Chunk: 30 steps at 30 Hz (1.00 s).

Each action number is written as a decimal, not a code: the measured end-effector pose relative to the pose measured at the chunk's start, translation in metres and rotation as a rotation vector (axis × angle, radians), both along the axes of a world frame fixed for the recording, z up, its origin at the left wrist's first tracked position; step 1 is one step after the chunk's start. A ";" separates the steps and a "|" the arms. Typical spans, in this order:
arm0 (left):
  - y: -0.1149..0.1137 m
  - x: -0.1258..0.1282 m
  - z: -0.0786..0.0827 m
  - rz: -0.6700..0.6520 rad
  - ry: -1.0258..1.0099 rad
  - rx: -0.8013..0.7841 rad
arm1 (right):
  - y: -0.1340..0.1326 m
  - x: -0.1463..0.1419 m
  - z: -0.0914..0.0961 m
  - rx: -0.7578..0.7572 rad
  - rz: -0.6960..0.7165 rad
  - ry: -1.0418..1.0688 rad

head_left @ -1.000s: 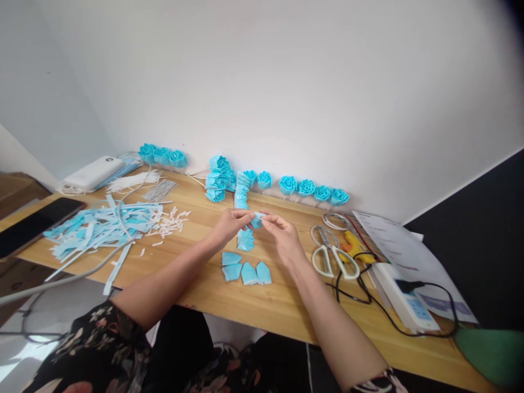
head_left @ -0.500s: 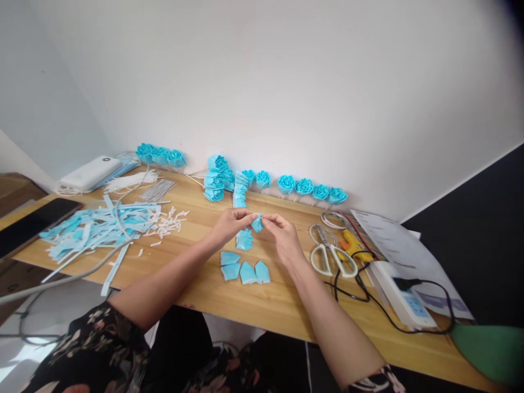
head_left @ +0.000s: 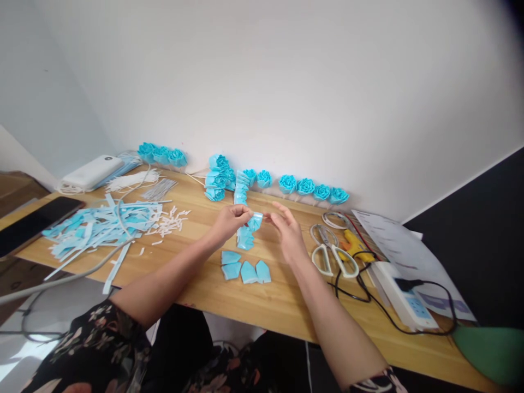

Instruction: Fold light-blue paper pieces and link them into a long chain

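Note:
My left hand (head_left: 230,222) pinches a small folded blue petal piece (head_left: 255,220) just above the wooden table (head_left: 278,305). My right hand (head_left: 287,229) is beside it, fingers spread apart, its fingertips close to the piece but not gripping it. Below the hands lie a small stack of blue petals (head_left: 245,239) and several cut blue petal pieces (head_left: 245,271) in a row. Finished blue paper roses (head_left: 313,189) line the wall behind.
Blue and white strip scraps (head_left: 102,225) cover the left of the table. A power bank (head_left: 92,172) and a phone (head_left: 33,224) lie far left. White-handled scissors (head_left: 332,255), a yellow glue gun (head_left: 355,244), a power strip (head_left: 403,299) with black cable and papers (head_left: 393,240) sit right.
My right hand has let go of the blue piece and opened its fingers. My left hand keeps hold of the piece, which has unfolded slightly.

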<state>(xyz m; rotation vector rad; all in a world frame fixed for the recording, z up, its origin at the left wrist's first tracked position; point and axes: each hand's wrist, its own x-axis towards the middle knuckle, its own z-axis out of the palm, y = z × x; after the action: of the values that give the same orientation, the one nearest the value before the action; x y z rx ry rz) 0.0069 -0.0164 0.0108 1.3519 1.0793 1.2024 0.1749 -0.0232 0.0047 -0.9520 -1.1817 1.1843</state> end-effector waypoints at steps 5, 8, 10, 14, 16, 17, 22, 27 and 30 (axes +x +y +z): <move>-0.001 0.002 -0.003 -0.045 0.034 0.066 | -0.003 -0.004 0.000 0.006 0.084 -0.085; -0.001 0.003 -0.006 -0.068 0.085 0.120 | -0.005 -0.008 0.000 -0.013 0.104 -0.112; -0.001 0.003 -0.007 -0.087 0.111 0.131 | -0.005 -0.007 0.000 -0.027 0.120 -0.110; 0.001 0.001 -0.007 -0.117 0.076 0.093 | -0.003 -0.002 0.002 -0.043 0.144 -0.099; 0.002 0.000 -0.006 -0.119 0.042 0.066 | -0.001 0.001 0.004 -0.044 0.157 -0.106; 0.002 -0.001 -0.006 -0.121 0.029 0.053 | -0.001 0.002 0.004 -0.044 0.166 -0.113; 0.004 -0.002 -0.005 -0.120 0.000 0.016 | 0.003 0.009 0.003 -0.049 0.210 -0.146; 0.006 -0.002 -0.006 -0.078 0.004 0.035 | 0.006 0.013 -0.002 -0.064 0.207 -0.105; 0.006 0.000 -0.007 -0.088 0.002 0.041 | 0.006 0.010 -0.003 -0.066 0.212 -0.163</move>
<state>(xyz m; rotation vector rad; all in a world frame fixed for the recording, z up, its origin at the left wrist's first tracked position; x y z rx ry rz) 0.0064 -0.0109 0.0037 1.4172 0.9913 1.1645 0.1845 -0.0174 0.0016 -1.0066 -1.4085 1.3399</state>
